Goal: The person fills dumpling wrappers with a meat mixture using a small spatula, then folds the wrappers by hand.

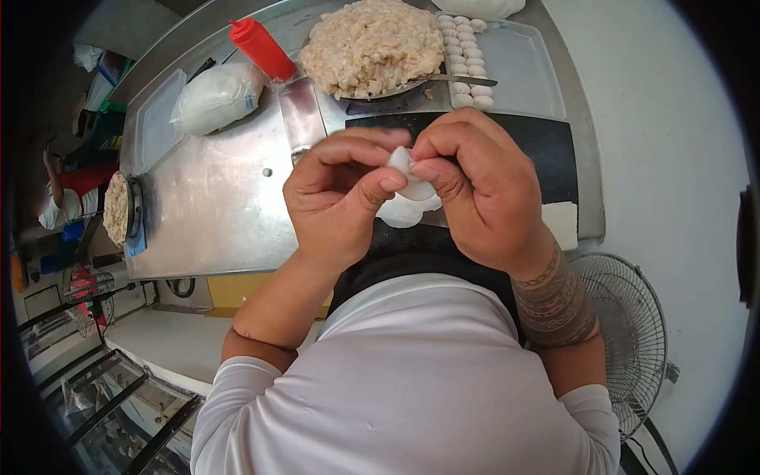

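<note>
A small white piece of dough [401, 161] is pinched between my two hands, above the black board [546, 150]. My left hand [340, 186] holds its left side between thumb and fingers. On its right side, the thumb and forefinger of my right hand [479, 178] press the dough's edge. Below my fingers lie thin white wrappers [405, 211], partly hidden by the hands. Beyond the board, a big mound of pale chopped filling [372, 47] fills a round tray, with a flat metal spatula [467, 80] at its right edge. Rows of white dumplings [473, 62] stand in a clear tray [526, 67].
A red squeeze bottle [263, 49] and a white plastic bag [218, 99] are on the metal table [214, 206]. Another filling tray [117, 207] sits at the table's left edge. A fan [625, 324] stands at the right. Another person [67, 194] is at far left.
</note>
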